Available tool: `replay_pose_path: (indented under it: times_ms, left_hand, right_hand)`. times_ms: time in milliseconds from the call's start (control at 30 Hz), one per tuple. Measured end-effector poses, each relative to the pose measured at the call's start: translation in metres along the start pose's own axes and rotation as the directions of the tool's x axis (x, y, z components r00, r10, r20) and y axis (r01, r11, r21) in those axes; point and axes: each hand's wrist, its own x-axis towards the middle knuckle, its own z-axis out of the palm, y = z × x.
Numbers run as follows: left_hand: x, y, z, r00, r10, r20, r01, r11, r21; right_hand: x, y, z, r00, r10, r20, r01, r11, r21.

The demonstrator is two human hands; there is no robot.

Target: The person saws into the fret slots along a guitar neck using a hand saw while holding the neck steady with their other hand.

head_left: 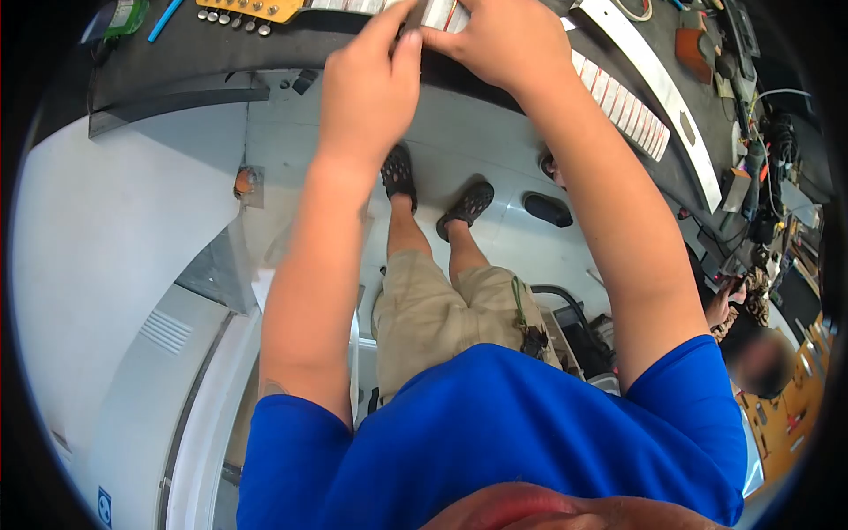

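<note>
A guitar neck (623,104) lies along the near edge of the dark bench, its fretboard covered with white tape between the frets. Its yellow headstock (256,7) with several metal tuners is at the upper left. Over the middle of the neck, my left hand (373,84) closes on a narrow dark bar-shaped tool (415,18), thumb along its side. My right hand (499,42) meets it from the other side, thumb against the same tool. The view's top edge cuts off the fingertips and the tool's far end.
A long white metal straightedge (662,84) lies beyond the neck. At the upper left are a blue stick (165,19) and a green bottle (126,16). Cables and tools crowd the bench's right side. Another person (751,340) is at the right.
</note>
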Motion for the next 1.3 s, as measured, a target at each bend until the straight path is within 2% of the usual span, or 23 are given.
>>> replay_pose_path:
  times_ms: [33, 133, 200, 267, 300, 367, 433, 467, 533, 633, 733, 800, 900, 967, 1033, 1100, 1200, 1300]
  left_hand:
    - [0.002, 0.007, -0.001, 0.992, -0.120, 0.040, 0.122, 0.991, -0.048]
    - [-0.066, 0.001, -0.020, 0.982, -0.175, 0.072, 0.176, 0.984, -0.006]
    - [-0.137, -0.028, -0.029, 0.998, 0.030, -0.050, -0.029, 0.999, 0.024]
    - [-0.140, -0.024, -0.033, 1.000, -0.006, -0.014, 0.007, 0.999, 0.041]
    - [-0.147, -0.019, -0.038, 0.999, -0.042, 0.007, 0.041, 0.998, 0.052]
    - [-0.090, -0.005, -0.027, 1.000, 0.004, 0.024, -0.008, 0.992, 0.130]
    - [-0.031, 0.001, -0.006, 0.994, 0.104, -0.022, -0.098, 0.977, 0.188]
    - [-0.025, 0.007, -0.007, 0.998, 0.056, 0.005, -0.056, 0.983, 0.177]
    - [-0.022, 0.017, -0.010, 0.997, -0.063, 0.047, 0.054, 0.985, 0.165]
    - [-0.115, -0.008, -0.027, 1.000, -0.013, 0.015, 0.010, 0.984, 0.180]
    - [-0.136, -0.008, -0.036, 1.000, 0.014, 0.016, -0.016, 0.987, 0.162]
    - [-0.092, -0.007, -0.025, 0.998, 0.009, 0.057, -0.022, 0.973, 0.228]
    - [-0.028, 0.005, -0.007, 0.999, 0.028, 0.039, -0.038, 0.955, 0.294]
    - [-0.028, 0.008, -0.005, 1.000, 0.023, 0.013, -0.026, 0.958, 0.286]
    - [-0.087, 0.003, -0.019, 0.997, -0.062, 0.042, 0.050, 0.966, 0.253]
    - [-0.141, -0.004, -0.034, 0.999, 0.022, -0.025, -0.018, 0.987, 0.160]
    - [-0.145, -0.011, -0.035, 0.999, -0.025, 0.029, 0.020, 0.986, 0.166]
    - [-0.072, -0.005, -0.016, 0.998, 0.055, -0.006, -0.053, 0.981, 0.188]
  right_hand:
    - [-0.001, 0.001, 0.002, 1.000, -0.010, -0.014, 0.010, 1.000, -0.005]
    - [0.000, -0.002, -0.001, 1.000, 0.018, 0.015, -0.017, 0.999, -0.037]
    - [0.003, -0.002, -0.004, 1.000, 0.006, 0.013, -0.006, 1.000, -0.005]
    - [-0.001, -0.001, 0.000, 0.999, -0.017, -0.035, 0.018, 0.999, 0.026]
    - [-0.007, -0.003, 0.001, 1.000, -0.001, -0.001, 0.001, 1.000, 0.022]
    - [-0.001, -0.005, -0.005, 1.000, 0.008, 0.020, -0.008, 1.000, -0.002]
    - [0.000, -0.007, -0.005, 1.000, 0.021, 0.007, -0.021, 1.000, 0.001]
    - [-0.001, -0.007, -0.004, 1.000, 0.029, 0.010, -0.029, 1.000, -0.002]
    - [-0.005, -0.005, 0.001, 0.999, 0.027, 0.041, -0.026, 0.999, -0.025]
    - [0.000, -0.006, -0.006, 0.999, 0.034, 0.040, -0.034, 0.999, -0.012]
    - [0.004, -0.002, -0.005, 1.000, 0.027, 0.005, -0.027, 1.000, 0.003]
    - [-0.001, -0.005, -0.002, 1.000, 0.009, -0.007, -0.009, 1.000, 0.011]
    - [-0.001, -0.005, -0.002, 1.000, 0.008, -0.016, -0.007, 1.000, 0.013]
    - [-0.005, -0.006, -0.001, 1.000, 0.015, 0.027, -0.015, 1.000, -0.006]
    - [-0.003, -0.008, -0.009, 1.000, 0.000, 0.013, 0.001, 1.000, -0.009]
    - [-0.003, -0.011, -0.017, 0.999, 0.013, 0.044, -0.013, 1.000, -0.003]
    - [0.000, -0.005, 0.000, 0.999, 0.025, 0.028, -0.024, 0.999, -0.035]
    - [0.001, -0.008, -0.007, 0.999, 0.018, 0.026, -0.017, 0.999, -0.032]
